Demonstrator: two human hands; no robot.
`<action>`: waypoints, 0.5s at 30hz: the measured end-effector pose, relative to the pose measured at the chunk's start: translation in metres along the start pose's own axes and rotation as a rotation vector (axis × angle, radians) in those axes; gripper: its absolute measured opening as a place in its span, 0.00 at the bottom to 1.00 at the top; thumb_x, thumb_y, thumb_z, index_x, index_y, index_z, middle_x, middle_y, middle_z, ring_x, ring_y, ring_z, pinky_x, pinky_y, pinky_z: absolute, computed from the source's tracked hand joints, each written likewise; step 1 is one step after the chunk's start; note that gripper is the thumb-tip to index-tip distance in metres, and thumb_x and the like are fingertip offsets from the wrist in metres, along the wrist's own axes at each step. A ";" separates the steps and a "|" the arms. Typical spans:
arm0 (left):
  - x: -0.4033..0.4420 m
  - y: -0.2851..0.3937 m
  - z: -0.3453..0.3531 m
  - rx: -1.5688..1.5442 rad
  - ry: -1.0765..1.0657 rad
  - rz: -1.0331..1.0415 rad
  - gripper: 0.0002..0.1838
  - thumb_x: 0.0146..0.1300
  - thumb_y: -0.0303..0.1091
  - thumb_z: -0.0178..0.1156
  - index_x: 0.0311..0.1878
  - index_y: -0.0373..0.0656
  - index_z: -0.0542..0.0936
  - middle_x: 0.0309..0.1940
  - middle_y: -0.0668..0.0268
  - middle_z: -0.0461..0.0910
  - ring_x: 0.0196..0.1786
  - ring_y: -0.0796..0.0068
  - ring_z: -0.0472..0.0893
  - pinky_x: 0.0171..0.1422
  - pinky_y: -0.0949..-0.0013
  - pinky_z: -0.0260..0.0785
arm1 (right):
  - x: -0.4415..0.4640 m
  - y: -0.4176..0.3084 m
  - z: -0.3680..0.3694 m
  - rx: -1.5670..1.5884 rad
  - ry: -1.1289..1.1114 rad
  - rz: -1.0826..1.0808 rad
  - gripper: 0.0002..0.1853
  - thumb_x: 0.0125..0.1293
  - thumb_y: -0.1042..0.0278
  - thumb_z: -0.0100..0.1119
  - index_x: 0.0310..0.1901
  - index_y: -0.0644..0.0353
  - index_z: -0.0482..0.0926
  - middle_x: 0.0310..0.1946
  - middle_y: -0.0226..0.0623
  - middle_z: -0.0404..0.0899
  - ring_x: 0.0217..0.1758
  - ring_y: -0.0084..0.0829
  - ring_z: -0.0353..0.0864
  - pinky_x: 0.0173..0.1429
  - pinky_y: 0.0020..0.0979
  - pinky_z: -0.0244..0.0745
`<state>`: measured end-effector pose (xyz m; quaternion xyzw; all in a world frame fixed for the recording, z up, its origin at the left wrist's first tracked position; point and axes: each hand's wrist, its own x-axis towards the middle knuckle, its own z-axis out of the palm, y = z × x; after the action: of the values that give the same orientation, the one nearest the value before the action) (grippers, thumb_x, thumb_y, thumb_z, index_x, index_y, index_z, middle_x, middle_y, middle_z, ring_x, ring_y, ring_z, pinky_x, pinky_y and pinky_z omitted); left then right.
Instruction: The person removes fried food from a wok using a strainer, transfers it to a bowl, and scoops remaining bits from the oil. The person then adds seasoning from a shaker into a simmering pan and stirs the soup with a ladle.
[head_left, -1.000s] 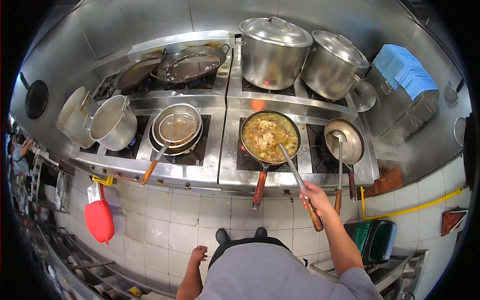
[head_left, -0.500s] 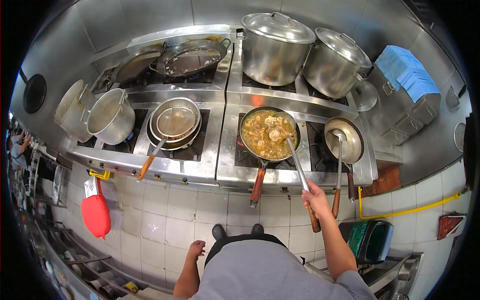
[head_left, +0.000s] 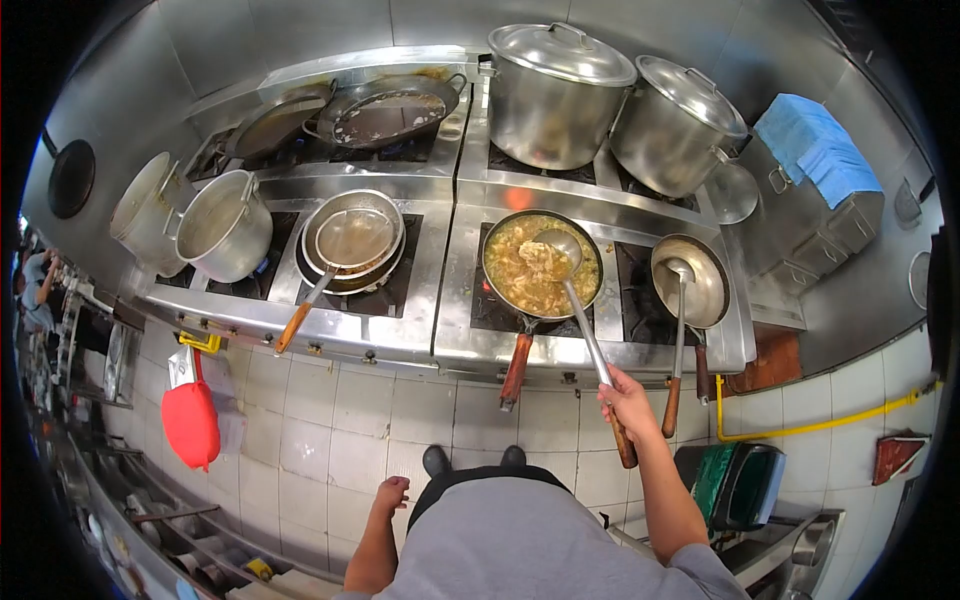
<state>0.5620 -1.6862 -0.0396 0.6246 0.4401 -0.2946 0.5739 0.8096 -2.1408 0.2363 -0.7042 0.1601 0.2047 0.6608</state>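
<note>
My right hand [head_left: 625, 398] is wrapped round the handle of a long metal ladle [head_left: 590, 335] with a wooden grip. The ladle's bowl rests in a frying pan [head_left: 518, 308] on a front burner, among chunky yellow-brown food [head_left: 527, 262] in liquid. The pan's reddish wooden handle points toward me, with no hand on it. My left hand [head_left: 393, 493] hangs low beside my body, fingers curled, touching nothing visible. Right of the frying pan stands another pan [head_left: 702, 292] with a second ladle [head_left: 682, 330] lying in it.
Two lidded stockpots [head_left: 555, 95] stand behind. Left are a strainer [head_left: 355, 238] over pans, two open pots [head_left: 228, 228] and wide dark pans [head_left: 388, 118]. A red mitt [head_left: 190, 420] hangs from the stove front. A green bin [head_left: 735, 485] stands lower right. Another person [head_left: 38, 295] is far left.
The ladle's bowl has moved from down among the food to the pan's upper right, its rounded back now showing. My right hand has shifted slightly; my left hand stays low.
</note>
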 end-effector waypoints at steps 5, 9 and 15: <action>-0.006 0.005 -0.002 0.067 -0.004 -0.017 0.17 0.67 0.45 0.57 0.53 0.45 0.77 0.43 0.64 0.80 0.34 0.67 0.81 0.33 0.63 0.76 | 0.006 0.012 -0.004 -0.165 0.114 -0.131 0.29 0.67 0.76 0.58 0.70 0.55 0.66 0.29 0.25 0.72 0.21 0.16 0.68 0.23 0.21 0.67; -0.004 0.003 -0.005 0.065 -0.008 -0.014 0.17 0.67 0.45 0.57 0.53 0.45 0.77 0.43 0.64 0.80 0.35 0.67 0.81 0.33 0.63 0.76 | 0.001 0.007 -0.003 -0.237 0.194 -0.156 0.30 0.65 0.77 0.60 0.69 0.54 0.67 0.29 0.24 0.71 0.22 0.16 0.67 0.23 0.21 0.66; -0.003 0.007 -0.004 0.073 -0.011 -0.006 0.17 0.68 0.45 0.57 0.53 0.45 0.77 0.44 0.64 0.80 0.36 0.67 0.81 0.33 0.63 0.76 | 0.004 0.024 -0.011 -0.372 0.217 -0.156 0.31 0.64 0.77 0.61 0.69 0.51 0.68 0.31 0.25 0.72 0.24 0.16 0.67 0.26 0.20 0.67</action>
<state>0.5662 -1.6824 -0.0331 0.6420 0.4278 -0.3157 0.5524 0.8025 -2.1538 0.2139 -0.8421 0.1349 0.1021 0.5121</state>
